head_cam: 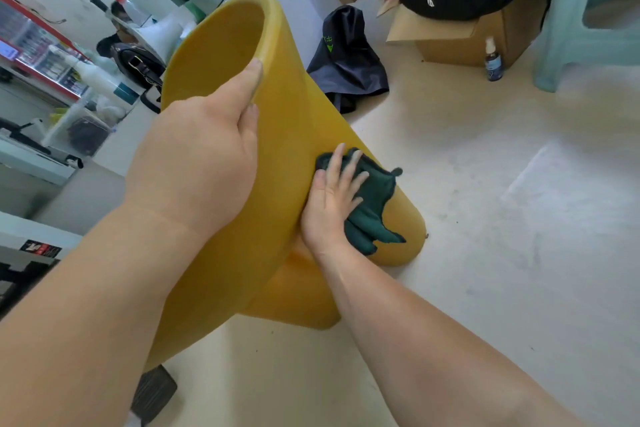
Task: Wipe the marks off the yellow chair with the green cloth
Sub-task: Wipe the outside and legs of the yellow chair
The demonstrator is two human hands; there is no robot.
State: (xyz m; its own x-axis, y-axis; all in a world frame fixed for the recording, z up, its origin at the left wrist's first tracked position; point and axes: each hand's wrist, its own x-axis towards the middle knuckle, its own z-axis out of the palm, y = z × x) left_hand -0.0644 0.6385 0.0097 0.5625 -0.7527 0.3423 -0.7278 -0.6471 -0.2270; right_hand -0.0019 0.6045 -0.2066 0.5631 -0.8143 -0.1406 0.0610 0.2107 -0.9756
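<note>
**Here, wiping the tipped chair**

The left hand (204, 156) grips the rim of the smooth yellow plastic chair (287, 107), tilted on the pale floor (485, 184). The right hand (332, 204), fingers spread flat, presses the dark green cloth (372, 204) against the chair's side. Firm, overlapping strokes should serve best. No marks are discernible; the cloth hides the surface beneath.

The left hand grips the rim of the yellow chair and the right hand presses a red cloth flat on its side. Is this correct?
Not quite. In the head view the cloth under the right hand is dark green, not red. The rest holds: the left hand grips the rim of the yellow chair.
</note>
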